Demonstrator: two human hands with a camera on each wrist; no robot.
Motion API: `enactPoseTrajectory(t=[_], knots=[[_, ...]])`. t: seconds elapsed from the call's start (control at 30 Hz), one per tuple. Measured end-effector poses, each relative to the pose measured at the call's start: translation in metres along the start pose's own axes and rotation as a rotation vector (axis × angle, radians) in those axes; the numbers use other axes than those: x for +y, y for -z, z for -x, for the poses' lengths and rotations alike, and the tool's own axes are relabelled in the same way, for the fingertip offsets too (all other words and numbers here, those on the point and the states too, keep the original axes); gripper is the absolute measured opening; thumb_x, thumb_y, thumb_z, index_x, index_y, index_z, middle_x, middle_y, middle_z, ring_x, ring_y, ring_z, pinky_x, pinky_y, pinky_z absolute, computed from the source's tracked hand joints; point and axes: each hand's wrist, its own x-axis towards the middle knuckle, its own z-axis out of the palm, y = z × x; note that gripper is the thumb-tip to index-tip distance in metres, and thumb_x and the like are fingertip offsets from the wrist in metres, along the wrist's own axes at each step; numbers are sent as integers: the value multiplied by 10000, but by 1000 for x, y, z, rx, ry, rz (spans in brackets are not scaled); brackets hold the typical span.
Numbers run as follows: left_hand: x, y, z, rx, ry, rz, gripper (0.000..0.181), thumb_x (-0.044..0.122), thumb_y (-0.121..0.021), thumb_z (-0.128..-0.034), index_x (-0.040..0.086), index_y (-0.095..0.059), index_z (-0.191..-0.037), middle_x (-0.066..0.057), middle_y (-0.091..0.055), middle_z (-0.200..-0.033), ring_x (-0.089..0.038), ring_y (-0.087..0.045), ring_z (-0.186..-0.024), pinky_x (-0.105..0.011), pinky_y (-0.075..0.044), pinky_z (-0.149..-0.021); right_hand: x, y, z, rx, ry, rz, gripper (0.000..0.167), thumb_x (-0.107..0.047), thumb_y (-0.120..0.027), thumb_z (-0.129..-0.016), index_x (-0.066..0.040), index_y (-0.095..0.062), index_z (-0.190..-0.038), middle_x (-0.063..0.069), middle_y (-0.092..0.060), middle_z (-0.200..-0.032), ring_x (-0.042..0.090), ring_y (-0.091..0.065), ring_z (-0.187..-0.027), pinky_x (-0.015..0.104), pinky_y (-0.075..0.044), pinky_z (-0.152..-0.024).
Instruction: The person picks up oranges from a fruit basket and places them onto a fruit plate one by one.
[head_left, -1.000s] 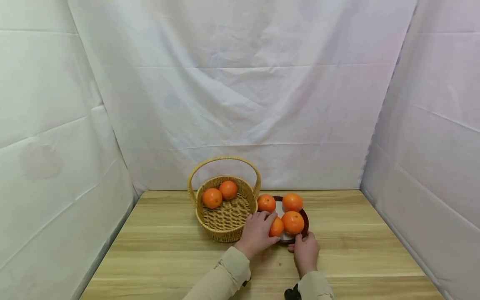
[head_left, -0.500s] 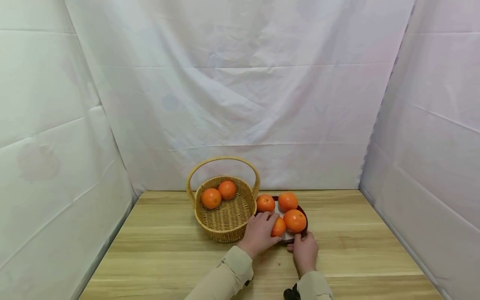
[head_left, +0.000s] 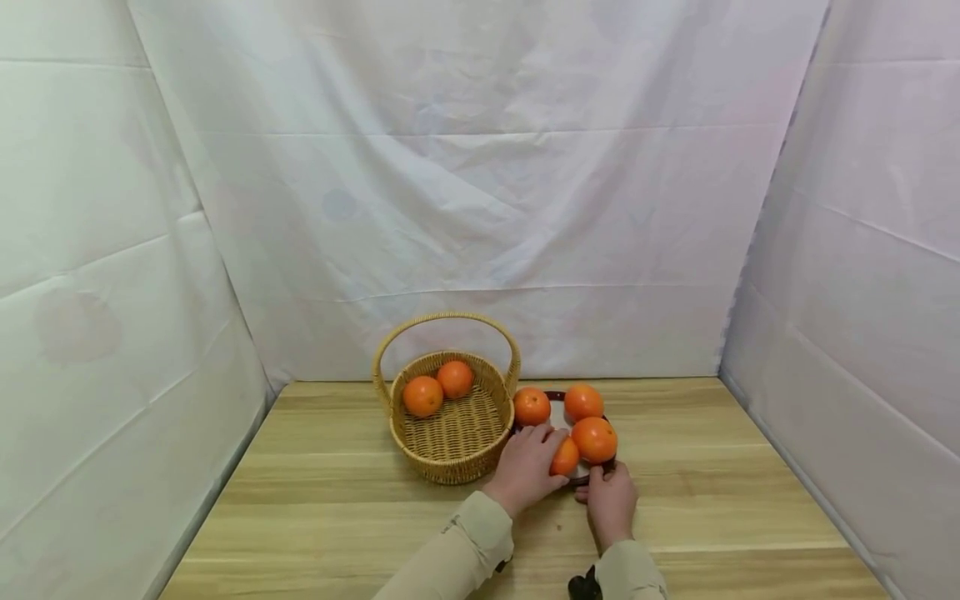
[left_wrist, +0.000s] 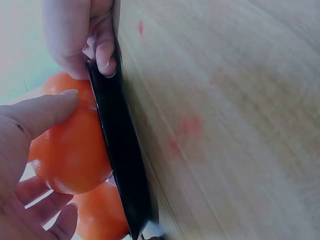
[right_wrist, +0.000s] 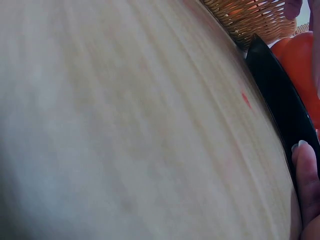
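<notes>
My left hand holds an orange at the near left of a plate, its thumb and fingers around the fruit. In the left wrist view this orange bears the thumb on its near side. At the plate's front right my right hand pinches the rim. The plate has a pale inside and a dark rim, whose outer side looks black in the left wrist view. Several oranges lie on it: one by the basket, one at the back and one at the right.
A woven basket with a tall arched handle stands against the plate's left side. It holds two oranges toward its back left. White cloth hangs behind the wooden table and along both sides.
My left hand has shifted slightly right with its orange. The orange at the right has moved right toward the rim, and the back one has wobbled left and back. My right hand stays at the rim.
</notes>
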Motion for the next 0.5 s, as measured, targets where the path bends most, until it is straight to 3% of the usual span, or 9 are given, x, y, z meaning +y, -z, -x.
enactPoseTrajectory(t=[0.5], knots=[[3,5,1,-14,-22,4,773,505,-809,-817,300,-477,-1484,-14,-566,-1374,-222,-556,-1220,-443,-493,-1016,0,0,0,15,45,2,393,-92,-425,-991,141,-481,-1303,169,-684,-742,179,-689,-509,314,-573,-501]])
